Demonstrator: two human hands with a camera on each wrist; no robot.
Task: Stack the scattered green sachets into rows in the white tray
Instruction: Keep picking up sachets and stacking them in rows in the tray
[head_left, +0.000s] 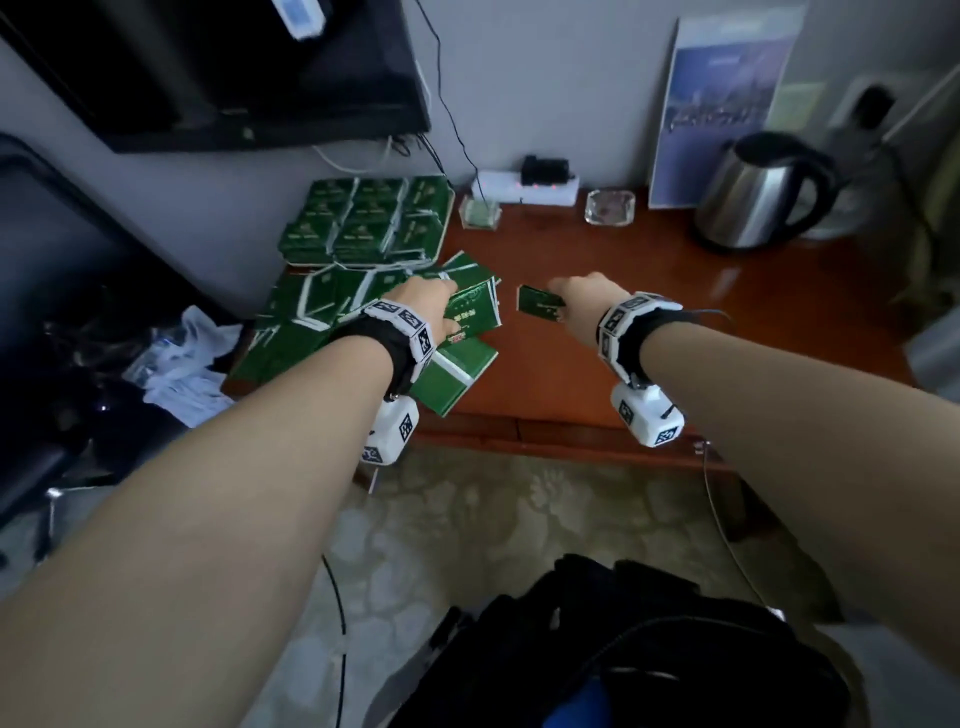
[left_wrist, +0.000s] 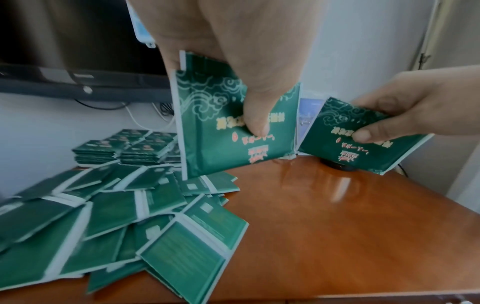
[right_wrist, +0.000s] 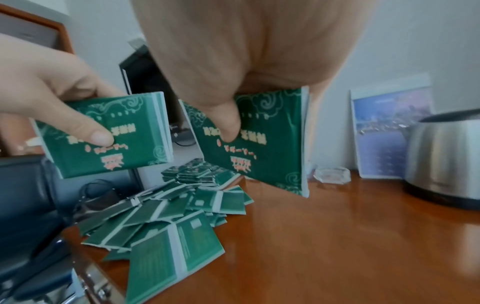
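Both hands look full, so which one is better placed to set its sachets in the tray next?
Left hand: it grips a bundle beside the stacked green sachets, nearer than the right hand.

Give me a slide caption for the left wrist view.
Left hand holds a sachet bundle above the loose sachets.

The flat green foil sachets (left_wrist: 228, 131) carry pale cloud swirls, yellow lettering and white edges; beneath them, the glossy wooden table (left_wrist: 337, 216) is reddish-brown.
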